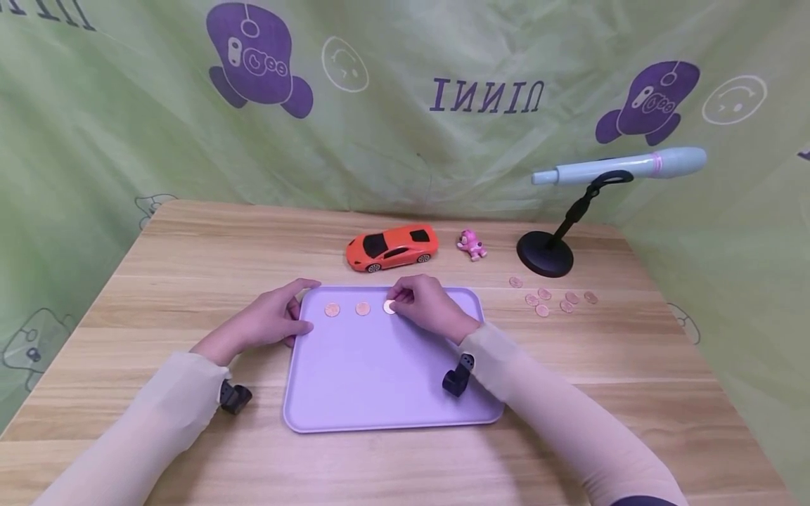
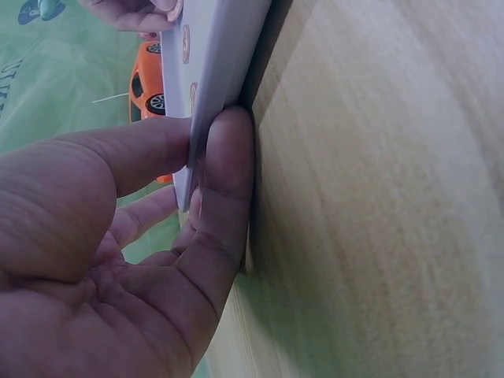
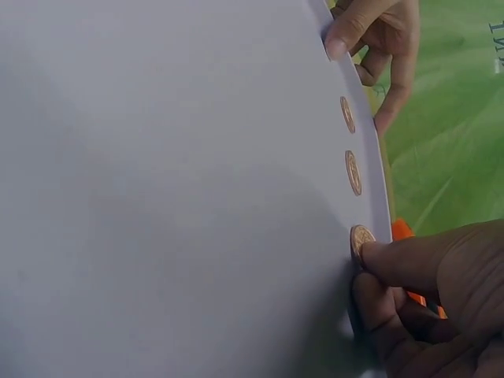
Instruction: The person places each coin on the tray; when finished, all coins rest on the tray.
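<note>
A flat lilac tray (image 1: 386,379) lies on the wooden table. My left hand (image 1: 272,318) pinches its left edge; the left wrist view shows the thumb (image 2: 150,153) over the rim and a finger (image 2: 228,153) beneath it. Near the tray's far edge, two copper-coloured coins lie in a row, the left coin (image 1: 332,310) and the middle coin (image 1: 363,308). To their right my right hand (image 1: 425,306) pinches a third coin (image 3: 361,239) between thumb and fingers, right at the tray's surface. The fingers partly cover that coin.
Several more coins (image 1: 543,310) lie on the table right of the tray. Behind it stand an orange toy car (image 1: 394,247) and a small pink figure (image 1: 471,245). A blue microphone (image 1: 620,167) rests on a black stand (image 1: 545,254) at the back right, before a green curtain (image 1: 405,161).
</note>
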`<state>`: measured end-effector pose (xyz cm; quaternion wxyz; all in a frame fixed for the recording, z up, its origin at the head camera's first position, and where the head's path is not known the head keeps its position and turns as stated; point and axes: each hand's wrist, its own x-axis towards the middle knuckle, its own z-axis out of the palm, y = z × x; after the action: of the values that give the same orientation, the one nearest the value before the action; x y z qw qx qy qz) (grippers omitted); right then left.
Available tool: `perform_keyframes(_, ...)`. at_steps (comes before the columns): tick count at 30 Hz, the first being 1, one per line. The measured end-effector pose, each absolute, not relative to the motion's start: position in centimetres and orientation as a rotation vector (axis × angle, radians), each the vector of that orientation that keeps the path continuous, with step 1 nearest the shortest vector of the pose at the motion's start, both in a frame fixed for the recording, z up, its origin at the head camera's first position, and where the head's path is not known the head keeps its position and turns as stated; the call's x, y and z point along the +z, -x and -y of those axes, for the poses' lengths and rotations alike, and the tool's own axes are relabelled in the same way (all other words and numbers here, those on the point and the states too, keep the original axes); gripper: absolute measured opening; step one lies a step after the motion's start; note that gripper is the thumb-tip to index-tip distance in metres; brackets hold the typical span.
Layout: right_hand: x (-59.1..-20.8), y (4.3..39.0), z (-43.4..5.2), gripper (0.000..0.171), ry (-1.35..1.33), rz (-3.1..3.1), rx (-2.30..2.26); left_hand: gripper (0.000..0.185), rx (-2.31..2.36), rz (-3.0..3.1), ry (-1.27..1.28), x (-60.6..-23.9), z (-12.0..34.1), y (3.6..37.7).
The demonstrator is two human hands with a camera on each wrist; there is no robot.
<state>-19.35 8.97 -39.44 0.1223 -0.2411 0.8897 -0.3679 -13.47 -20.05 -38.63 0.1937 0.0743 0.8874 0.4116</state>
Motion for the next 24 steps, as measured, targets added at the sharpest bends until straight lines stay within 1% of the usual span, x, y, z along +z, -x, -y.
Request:
perform_keyframes(7,-39.6,19.4,-9.1,0.006,0.721,-2.610,-1.045,0.074,1.160,-2.484,-0.209,-38.7,19.9,13.5)
perform_keyframes(16,-39.8,19.5,-9.3,0.006,0.681,-2.613,-1.057,0.075,1.168,-2.479,-0.211,-38.8,19.9,13.6)
perform_keyframes(24,-39.5,19.4,-10.2,0.012,0.674,-2.556,-1.135,0.074,1.185,-2.493,-0.226,-38.9,20.2,13.5)
